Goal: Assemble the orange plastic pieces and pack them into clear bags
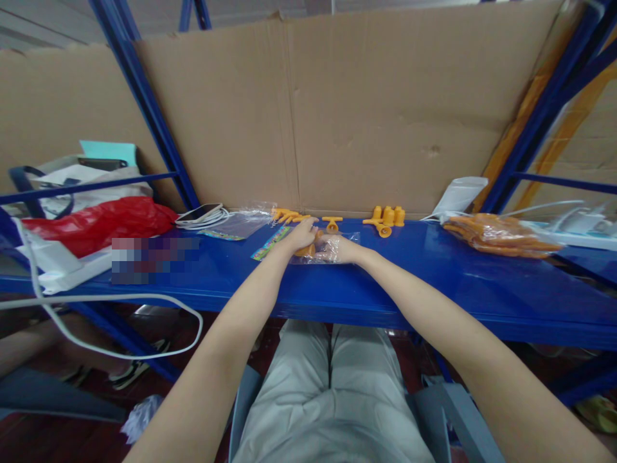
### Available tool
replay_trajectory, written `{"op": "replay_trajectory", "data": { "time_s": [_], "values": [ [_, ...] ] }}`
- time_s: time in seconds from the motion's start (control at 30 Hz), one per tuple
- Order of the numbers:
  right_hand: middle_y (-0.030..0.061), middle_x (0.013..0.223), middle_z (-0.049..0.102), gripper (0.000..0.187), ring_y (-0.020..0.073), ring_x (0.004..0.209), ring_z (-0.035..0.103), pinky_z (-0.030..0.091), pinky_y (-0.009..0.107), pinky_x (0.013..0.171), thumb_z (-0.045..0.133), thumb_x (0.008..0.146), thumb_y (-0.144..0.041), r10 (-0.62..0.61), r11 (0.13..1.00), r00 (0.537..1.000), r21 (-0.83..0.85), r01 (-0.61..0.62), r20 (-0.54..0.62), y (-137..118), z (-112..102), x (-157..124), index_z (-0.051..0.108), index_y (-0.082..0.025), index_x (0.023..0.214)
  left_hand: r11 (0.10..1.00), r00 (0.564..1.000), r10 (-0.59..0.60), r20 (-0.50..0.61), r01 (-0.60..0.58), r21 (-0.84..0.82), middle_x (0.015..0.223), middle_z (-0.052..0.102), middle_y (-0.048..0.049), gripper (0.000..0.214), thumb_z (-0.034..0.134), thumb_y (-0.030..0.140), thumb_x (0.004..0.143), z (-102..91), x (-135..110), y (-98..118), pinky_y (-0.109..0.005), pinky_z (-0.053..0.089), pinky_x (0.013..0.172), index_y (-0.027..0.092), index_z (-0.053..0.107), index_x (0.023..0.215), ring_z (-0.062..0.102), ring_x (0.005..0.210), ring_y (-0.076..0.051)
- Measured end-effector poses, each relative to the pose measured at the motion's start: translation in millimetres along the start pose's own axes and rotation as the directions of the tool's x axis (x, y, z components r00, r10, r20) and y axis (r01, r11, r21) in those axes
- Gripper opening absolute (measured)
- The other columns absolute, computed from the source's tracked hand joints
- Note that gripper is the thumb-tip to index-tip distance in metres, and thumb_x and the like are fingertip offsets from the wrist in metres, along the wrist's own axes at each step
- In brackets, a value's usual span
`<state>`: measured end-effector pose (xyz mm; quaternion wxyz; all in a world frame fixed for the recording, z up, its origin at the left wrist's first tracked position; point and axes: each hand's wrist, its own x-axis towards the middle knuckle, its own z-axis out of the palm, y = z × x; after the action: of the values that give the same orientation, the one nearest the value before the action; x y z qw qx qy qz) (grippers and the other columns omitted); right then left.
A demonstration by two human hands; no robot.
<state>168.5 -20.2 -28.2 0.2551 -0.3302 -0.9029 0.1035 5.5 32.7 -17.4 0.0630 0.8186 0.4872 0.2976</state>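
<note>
Both my hands meet at the middle of a blue metal shelf (434, 276). My left hand (301, 235) is closed on a small orange plastic part at the mouth of a clear plastic bag (348, 241). My right hand (335, 249) lies inside or under that bag and grips it; its fingers show through the film. More orange parts (288, 217) lie just behind my hands, and a little group of upright orange parts (388, 217) stands to the right. A colourful paper label strip (270, 244) lies left of my left hand.
A stack of filled bags of orange parts (501, 235) lies at right, with a white pouch (460, 195) behind. Empty clear bags (241, 222), a phone with white cable (200, 213) and a red bag (96, 225) sit at left. Cardboard backs the shelf.
</note>
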Motion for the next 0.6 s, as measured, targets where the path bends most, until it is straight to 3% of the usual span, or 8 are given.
{"op": "replay_trajectory", "data": {
  "time_s": [0.1, 0.33, 0.6],
  "values": [
    [0.0067, 0.081, 0.072, 0.014, 0.0162, 0.072, 0.064, 0.047, 0.026, 0.069, 0.068, 0.085, -0.027, 0.049, 0.997, 0.999, -0.063, -0.048, 0.003, -2.9, -2.0, -0.1, 0.069, -0.014, 0.079, 0.999, 0.999, -0.038, 0.031, 0.039, -0.015, 0.141, 0.058, -0.0153, 0.043, 0.044, 0.016, 0.089, 0.1, -1.2, 1.8, -0.039, 0.033, 0.118, 0.011, 0.058, 0.129, 0.051, 0.135, -0.023],
    [0.0061, 0.078, 0.072, 0.008, 0.0152, 0.07, 0.063, 0.048, 0.025, 0.068, 0.065, 0.079, -0.01, -0.044, 0.999, 0.998, 0.011, 0.044, 0.039, -8.8, -7.4, -3.4, 0.07, -0.014, 0.074, 0.997, 0.99, -0.075, 0.12, 0.078, -0.026, 0.146, 0.054, -0.0136, 0.046, 0.045, 0.017, 0.089, -3.8, -7.6, 7.9, -0.037, 0.032, 0.118, 0.014, 0.055, 0.133, 0.048, 0.138, -0.023],
    [0.0057, 0.081, 0.074, 0.017, 0.0166, 0.077, 0.066, 0.051, 0.028, 0.077, 0.057, 0.075, -0.005, -0.084, 0.991, 0.996, 0.107, 0.084, -0.008, -5.4, -5.6, -0.6, 0.071, -0.014, 0.074, 1.0, 1.0, -0.018, 0.021, 0.017, 0.014, 0.136, 0.061, -0.0144, 0.044, 0.054, 0.015, 0.083, -7.7, -7.1, 9.4, -0.035, 0.035, 0.116, 0.011, 0.058, 0.126, 0.054, 0.131, -0.023]
  ]
}}
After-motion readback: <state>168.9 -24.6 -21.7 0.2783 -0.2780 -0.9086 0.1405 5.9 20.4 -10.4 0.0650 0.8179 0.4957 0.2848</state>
